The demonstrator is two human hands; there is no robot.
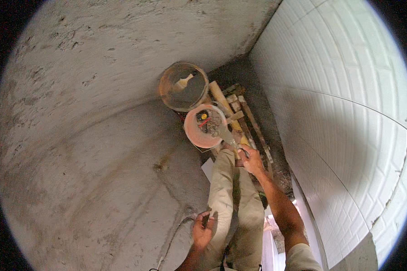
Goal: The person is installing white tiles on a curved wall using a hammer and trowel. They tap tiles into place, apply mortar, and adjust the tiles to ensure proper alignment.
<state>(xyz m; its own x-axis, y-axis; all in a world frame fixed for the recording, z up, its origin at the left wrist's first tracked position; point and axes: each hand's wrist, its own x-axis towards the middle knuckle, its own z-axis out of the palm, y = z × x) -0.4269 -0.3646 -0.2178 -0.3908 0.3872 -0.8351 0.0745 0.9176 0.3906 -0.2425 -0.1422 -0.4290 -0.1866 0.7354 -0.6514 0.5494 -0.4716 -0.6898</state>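
Observation:
My right hand [250, 159] is closed round the handle of a trowel [227, 135]. Its blade, coated in grey mortar, slants over the right rim of a pale orange bucket [195, 137]. Inside that bucket are grey mortar, a dark object with a yellow round spot [204, 116], and something red and thin; their kind is too small to make out. My left hand [203, 229] rests by the left leg of my beige trousers [221, 180]. Its fingers are loosely bent, apart from the thumb, and nothing shows in them.
Behind the bucket stands a wider tub [166, 99] with a pale-bladed tool [183, 82] in it. Wooden planks [256, 128] lie stacked beside my feet. A rough plaster wall [122, 49] rises ahead and left; a white brick-patterned tiled wall [330, 108] closes the right side.

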